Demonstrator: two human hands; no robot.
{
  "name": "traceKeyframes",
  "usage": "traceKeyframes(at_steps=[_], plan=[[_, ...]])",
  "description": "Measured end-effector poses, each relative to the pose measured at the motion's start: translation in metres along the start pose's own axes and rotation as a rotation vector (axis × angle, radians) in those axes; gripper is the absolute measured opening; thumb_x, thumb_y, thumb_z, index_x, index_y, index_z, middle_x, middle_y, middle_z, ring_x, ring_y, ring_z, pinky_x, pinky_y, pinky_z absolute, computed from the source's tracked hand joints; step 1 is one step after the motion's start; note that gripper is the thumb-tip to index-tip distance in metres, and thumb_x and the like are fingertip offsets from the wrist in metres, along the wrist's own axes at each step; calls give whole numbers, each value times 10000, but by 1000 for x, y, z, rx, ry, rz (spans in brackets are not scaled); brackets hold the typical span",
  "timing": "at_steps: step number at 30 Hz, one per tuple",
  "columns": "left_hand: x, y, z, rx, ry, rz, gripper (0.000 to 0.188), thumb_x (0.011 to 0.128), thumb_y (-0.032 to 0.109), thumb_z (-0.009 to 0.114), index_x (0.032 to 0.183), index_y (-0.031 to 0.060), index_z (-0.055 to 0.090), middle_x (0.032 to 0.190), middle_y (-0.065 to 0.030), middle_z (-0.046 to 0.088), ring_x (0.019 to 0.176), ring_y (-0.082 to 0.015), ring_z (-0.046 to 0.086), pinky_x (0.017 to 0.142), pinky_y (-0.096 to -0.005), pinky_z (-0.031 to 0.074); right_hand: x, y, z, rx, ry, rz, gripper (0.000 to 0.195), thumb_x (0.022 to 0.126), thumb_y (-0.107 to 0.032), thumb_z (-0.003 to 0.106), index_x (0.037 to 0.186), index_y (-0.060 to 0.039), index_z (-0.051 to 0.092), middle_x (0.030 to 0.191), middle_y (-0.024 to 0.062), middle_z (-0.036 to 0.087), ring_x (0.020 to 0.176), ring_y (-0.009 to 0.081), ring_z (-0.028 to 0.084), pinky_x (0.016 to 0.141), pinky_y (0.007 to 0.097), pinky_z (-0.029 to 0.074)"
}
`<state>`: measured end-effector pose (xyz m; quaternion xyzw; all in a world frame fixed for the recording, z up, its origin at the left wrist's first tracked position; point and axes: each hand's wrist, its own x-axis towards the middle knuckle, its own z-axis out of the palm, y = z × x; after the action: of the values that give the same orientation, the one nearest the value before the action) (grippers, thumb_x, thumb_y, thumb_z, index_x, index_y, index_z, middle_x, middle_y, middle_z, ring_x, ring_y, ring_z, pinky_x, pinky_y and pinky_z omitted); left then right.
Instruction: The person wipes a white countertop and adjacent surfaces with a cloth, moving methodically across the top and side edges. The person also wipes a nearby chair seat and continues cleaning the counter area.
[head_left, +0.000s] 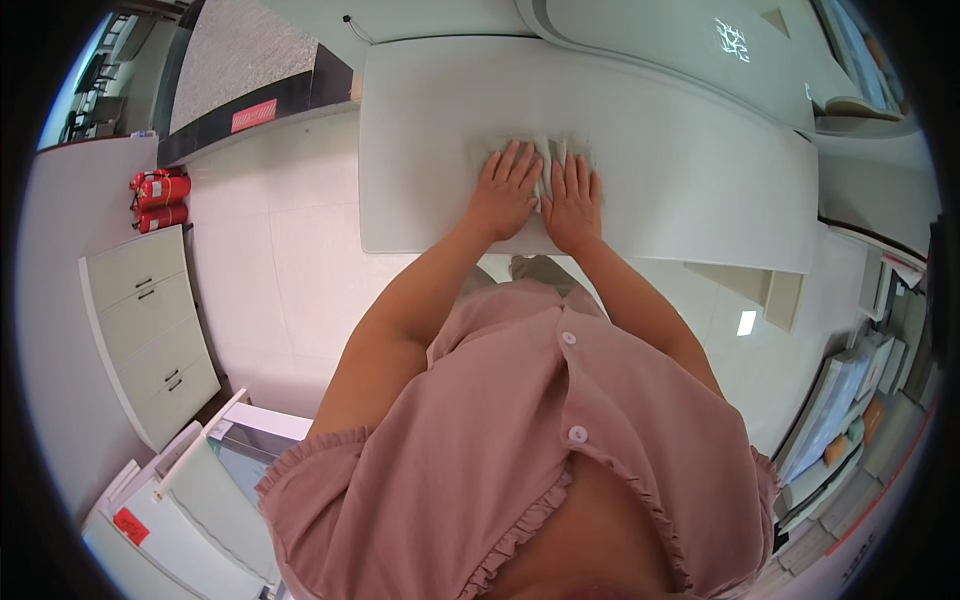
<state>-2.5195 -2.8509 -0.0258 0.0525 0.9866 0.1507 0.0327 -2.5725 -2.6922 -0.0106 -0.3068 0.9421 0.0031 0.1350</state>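
A thin, pale grey-green cloth (545, 172) lies spread on a white tabletop (697, 180), with soft folds between my hands. My left hand (506, 191) rests palm down on its left part, fingers pointing to the far side and slightly apart. On the right part, my right hand (574, 201) is also flat, its fingers extended away from me. Neither hand grips the cloth; both rest on top. The cloth's outer edges blend into the tabletop and are hard to make out.
A curved white panel (660, 37) runs along the table's far side. Red fire extinguishers (161, 191) stand at the left wall, near a cream drawer cabinet (150, 322). Panels and boxes (832, 405) are stacked at the right. A beige leg or support (784, 300) shows below the table's right part.
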Motion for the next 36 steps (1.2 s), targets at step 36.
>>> traceKeyframes(at_steps=[36], plan=[[-129,-97,-38,-161,264,-388,610,896,272,539,1459,73,416,1577,-107,301,1478,-277,222,1200,-441,141,48,-158,-13,-48,-183,-425,712,962,-349,467,1535,-25,197,1620,179,91,1504,360,25,1203,534,11]])
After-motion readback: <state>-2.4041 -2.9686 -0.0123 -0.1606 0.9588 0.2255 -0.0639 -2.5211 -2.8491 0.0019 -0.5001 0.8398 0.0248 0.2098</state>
